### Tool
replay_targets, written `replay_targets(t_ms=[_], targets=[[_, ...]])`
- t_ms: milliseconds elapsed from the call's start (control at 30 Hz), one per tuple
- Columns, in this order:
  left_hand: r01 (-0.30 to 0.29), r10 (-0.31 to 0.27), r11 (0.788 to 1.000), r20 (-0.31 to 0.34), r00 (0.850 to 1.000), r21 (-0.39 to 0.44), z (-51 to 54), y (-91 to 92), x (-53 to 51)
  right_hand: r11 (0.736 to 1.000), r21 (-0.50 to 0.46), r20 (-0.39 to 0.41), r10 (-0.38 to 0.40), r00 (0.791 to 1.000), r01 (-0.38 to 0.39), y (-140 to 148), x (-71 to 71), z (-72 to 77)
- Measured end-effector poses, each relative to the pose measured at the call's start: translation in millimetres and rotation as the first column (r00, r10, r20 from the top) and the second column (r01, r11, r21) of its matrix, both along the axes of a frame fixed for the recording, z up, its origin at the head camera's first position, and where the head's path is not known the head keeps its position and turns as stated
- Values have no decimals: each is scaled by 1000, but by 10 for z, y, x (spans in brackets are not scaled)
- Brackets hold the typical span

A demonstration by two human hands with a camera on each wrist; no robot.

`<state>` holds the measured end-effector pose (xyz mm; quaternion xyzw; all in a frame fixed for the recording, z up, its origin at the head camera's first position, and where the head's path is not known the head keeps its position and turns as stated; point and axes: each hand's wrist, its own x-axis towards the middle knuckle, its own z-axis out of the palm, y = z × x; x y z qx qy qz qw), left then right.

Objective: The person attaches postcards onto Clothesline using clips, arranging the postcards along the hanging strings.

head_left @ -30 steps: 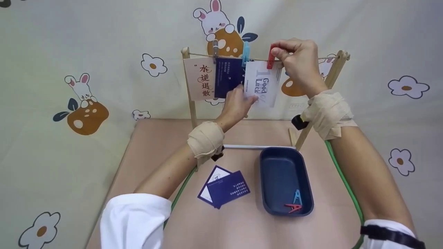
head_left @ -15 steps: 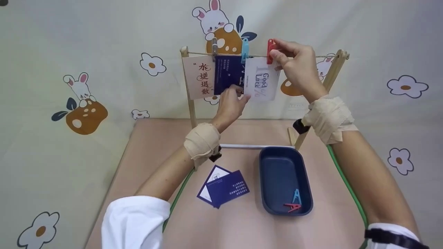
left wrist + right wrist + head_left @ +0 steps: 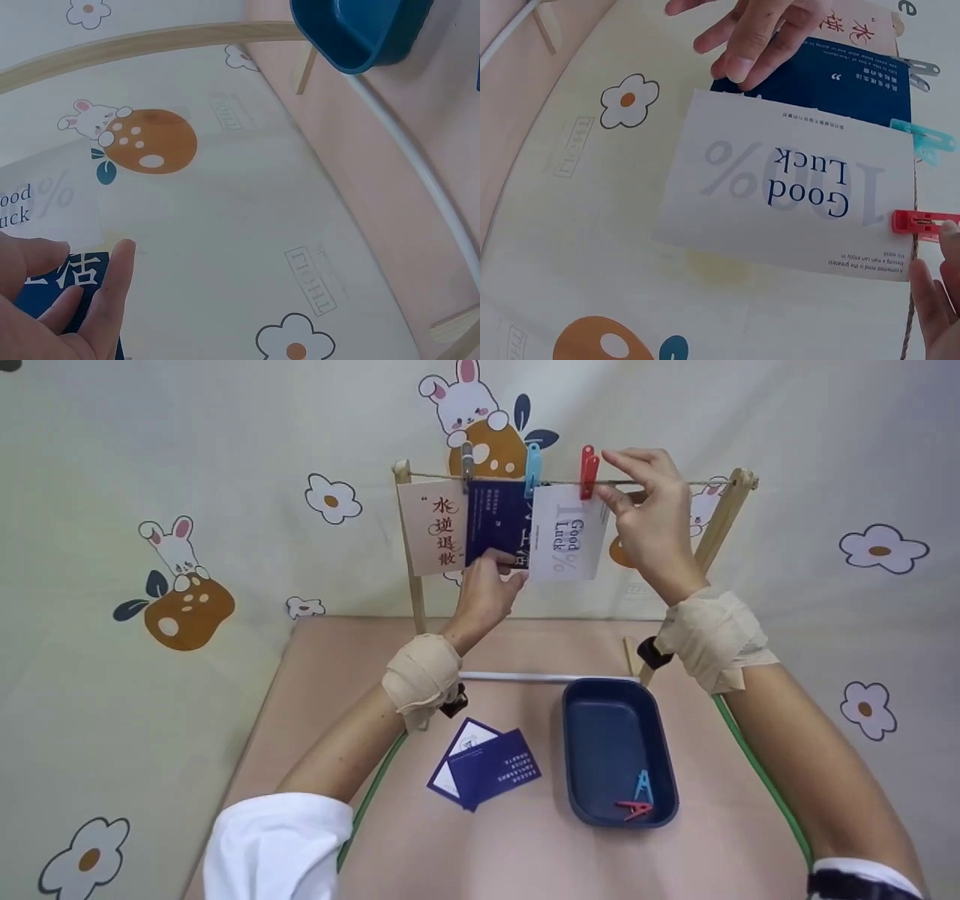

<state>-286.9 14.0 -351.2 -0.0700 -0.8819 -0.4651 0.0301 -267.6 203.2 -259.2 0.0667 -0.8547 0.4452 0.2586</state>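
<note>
A white "Good Luck" card (image 3: 568, 540) hangs from the cord (image 3: 694, 483), clipped by a red clothespin (image 3: 588, 472). My right hand (image 3: 655, 521) is just right of that clothespin, its thumb and forefinger spread apart; in the right wrist view a fingertip overlaps the clothespin, and contact is unclear. My left hand (image 3: 482, 592) is before the lower edge of a navy card (image 3: 496, 517), fingers loosely bent. In the left wrist view, thumb and fingers stand apart in front of this card (image 3: 82, 270). A light-blue clothespin (image 3: 532, 469) and a grey clothespin (image 3: 467, 463) also grip the cord.
A pink card (image 3: 433, 529) hangs at the left by the wooden post (image 3: 417, 600). On the table (image 3: 337, 675) lie two overlapping navy-bordered cards (image 3: 495, 769). Beside them a dark blue tray (image 3: 600, 750) holds a blue clothespin (image 3: 643, 786) and a red clothespin (image 3: 636, 808).
The red clothespin and white card rose slightly, then my right fingers came off the clothespin to the right. My left hand moved left, away from the white card's lower edge.
</note>
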Motion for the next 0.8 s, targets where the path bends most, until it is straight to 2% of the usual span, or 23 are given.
replay_targets(t_ms=[233,433,533,800], targets=[[18,-19,999,-20,1000,-28,-133,-100,46,1000,9,-129,-24,991,25,-77,230,-142],[39,-40,999,-36,999,-29,-218,-210,130,999,-33,-253,3,968,-12,-85,418,-262],[49,-51,998,-47,998,-33,-248,-237,196,999,-43,-273,14,962,-27,-71,507,-320],[102,-104,993,-45,994,-52,-343,-225,418,997,-28,-260,58,964,-68,-25,712,-509]])
